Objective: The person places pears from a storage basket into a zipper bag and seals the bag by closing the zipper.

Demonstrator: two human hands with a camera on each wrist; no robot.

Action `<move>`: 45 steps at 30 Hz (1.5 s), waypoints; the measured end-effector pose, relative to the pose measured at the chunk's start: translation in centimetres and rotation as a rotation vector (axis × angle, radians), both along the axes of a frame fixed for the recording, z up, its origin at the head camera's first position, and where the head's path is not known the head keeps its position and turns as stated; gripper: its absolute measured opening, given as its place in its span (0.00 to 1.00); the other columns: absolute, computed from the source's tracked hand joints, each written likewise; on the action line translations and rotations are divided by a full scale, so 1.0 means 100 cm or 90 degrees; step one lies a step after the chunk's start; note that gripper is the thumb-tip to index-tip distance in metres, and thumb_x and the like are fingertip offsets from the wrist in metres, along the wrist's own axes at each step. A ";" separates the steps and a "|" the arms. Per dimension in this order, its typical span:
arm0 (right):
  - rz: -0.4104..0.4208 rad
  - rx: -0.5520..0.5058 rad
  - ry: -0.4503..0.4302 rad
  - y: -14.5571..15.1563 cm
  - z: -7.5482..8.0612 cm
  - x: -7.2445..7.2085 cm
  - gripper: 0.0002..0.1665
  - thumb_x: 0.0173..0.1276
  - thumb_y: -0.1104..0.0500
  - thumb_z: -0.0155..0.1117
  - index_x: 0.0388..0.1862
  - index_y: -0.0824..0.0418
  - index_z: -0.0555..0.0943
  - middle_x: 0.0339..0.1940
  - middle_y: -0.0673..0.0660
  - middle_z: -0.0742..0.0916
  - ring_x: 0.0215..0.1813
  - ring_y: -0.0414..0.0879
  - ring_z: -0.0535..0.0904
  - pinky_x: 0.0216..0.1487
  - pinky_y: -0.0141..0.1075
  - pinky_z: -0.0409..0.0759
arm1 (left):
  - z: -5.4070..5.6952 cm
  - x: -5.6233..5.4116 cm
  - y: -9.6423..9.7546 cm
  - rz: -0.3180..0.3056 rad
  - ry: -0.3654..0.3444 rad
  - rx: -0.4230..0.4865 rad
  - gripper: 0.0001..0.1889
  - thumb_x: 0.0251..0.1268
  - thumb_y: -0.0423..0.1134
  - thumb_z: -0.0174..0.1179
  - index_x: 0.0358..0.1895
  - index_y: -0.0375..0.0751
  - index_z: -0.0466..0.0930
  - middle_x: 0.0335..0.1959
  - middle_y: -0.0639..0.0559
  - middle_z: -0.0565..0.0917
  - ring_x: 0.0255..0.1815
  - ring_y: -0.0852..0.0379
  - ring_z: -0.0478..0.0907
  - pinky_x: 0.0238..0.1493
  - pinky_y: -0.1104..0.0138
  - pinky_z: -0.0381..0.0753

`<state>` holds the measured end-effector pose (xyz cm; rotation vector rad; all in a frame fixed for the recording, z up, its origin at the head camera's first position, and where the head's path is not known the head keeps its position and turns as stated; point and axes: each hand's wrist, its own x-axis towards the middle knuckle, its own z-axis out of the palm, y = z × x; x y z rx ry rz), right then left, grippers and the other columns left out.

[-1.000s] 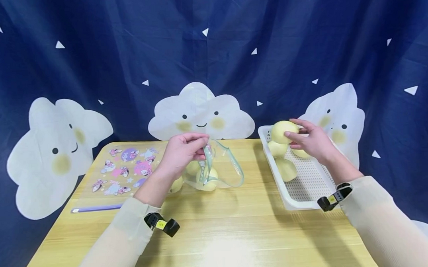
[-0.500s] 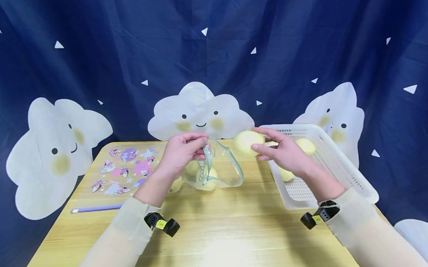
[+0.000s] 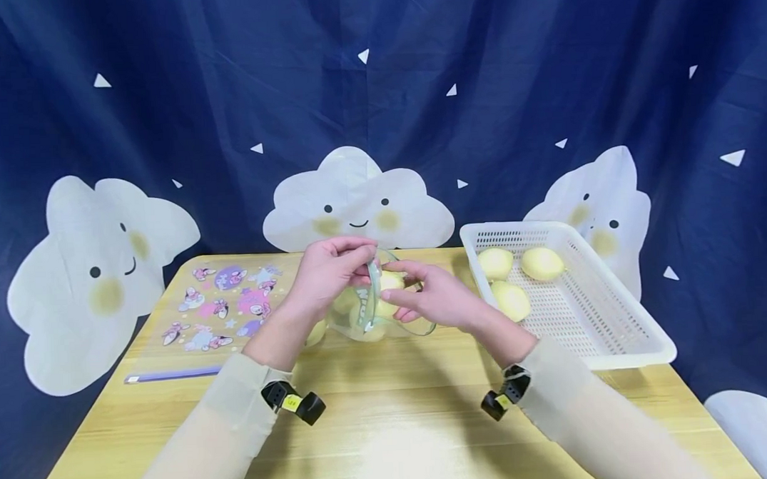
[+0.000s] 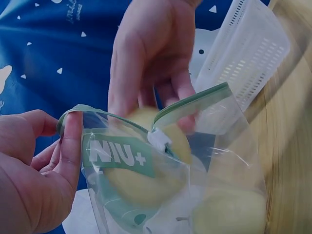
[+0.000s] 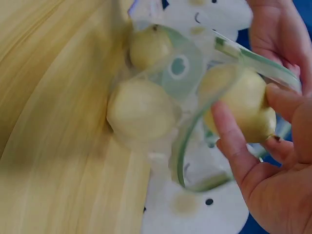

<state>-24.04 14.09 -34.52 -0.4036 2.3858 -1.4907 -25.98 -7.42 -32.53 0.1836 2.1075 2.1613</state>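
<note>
My left hand point(image 3: 330, 274) pinches the green-edged rim of a clear zip bag point(image 4: 117, 151) and holds its mouth open. With my right hand point(image 3: 440, 298) I grip a yellow pear point(image 5: 239, 97) by the fingertips, thumb on one side. That pear sits within the bag's mouth, behind the clear front wall in the left wrist view. Lower in the bag lie other pears point(image 5: 141, 109), partly hidden in the head view by my hands and the print. The bag rests on the wooden table.
A white perforated basket point(image 3: 644, 328) stands to the right, with three pears point(image 3: 542, 263) at its left and back. Flat on the table's left lies a clear bag with cartoon prints point(image 3: 222, 307) and a purple slider strip point(image 3: 171, 375). A blue curtain point(image 3: 351, 91) hangs behind.
My right hand has carried the pear leftward from over the basket into the bag's mouth. My left hand has kept its pinch on the rim, nearly still.
</note>
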 end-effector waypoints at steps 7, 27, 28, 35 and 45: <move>0.041 0.003 0.048 -0.023 -0.009 -0.002 0.19 0.83 0.59 0.63 0.68 0.62 0.84 0.53 0.61 0.90 0.49 0.44 0.88 0.54 0.34 0.91 | -0.001 0.002 0.000 0.001 -0.011 0.027 0.16 0.77 0.35 0.68 0.61 0.32 0.89 0.36 0.53 0.90 0.32 0.62 0.86 0.38 0.72 0.94; -0.051 0.058 0.146 0.001 0.003 0.022 0.11 0.84 0.56 0.60 0.50 0.57 0.88 0.39 0.56 0.92 0.35 0.45 0.88 0.31 0.34 0.84 | -0.007 -0.001 -0.005 -0.002 -0.014 0.041 0.16 0.78 0.34 0.68 0.61 0.29 0.87 0.35 0.54 0.91 0.30 0.62 0.87 0.37 0.72 0.94; -0.049 0.060 0.143 0.000 0.003 0.026 0.11 0.83 0.55 0.60 0.48 0.57 0.89 0.36 0.56 0.92 0.33 0.46 0.88 0.29 0.34 0.83 | -0.008 -0.001 -0.005 -0.002 -0.014 0.039 0.16 0.78 0.34 0.68 0.61 0.29 0.87 0.35 0.54 0.91 0.30 0.62 0.87 0.37 0.72 0.94; -0.013 0.129 0.072 -0.018 -0.006 0.056 0.20 0.84 0.46 0.62 0.37 0.56 0.90 0.27 0.52 0.92 0.22 0.44 0.88 0.21 0.36 0.87 | -0.007 -0.001 -0.006 -0.001 -0.019 0.032 0.16 0.78 0.35 0.68 0.61 0.30 0.88 0.35 0.54 0.91 0.30 0.62 0.86 0.37 0.72 0.93; -0.086 0.106 0.076 -0.036 -0.026 0.058 0.18 0.86 0.47 0.62 0.49 0.60 0.88 0.34 0.50 0.92 0.23 0.43 0.89 0.21 0.37 0.88 | -0.007 0.000 -0.007 0.002 -0.018 0.044 0.16 0.78 0.34 0.68 0.62 0.28 0.87 0.34 0.55 0.90 0.29 0.63 0.85 0.36 0.73 0.93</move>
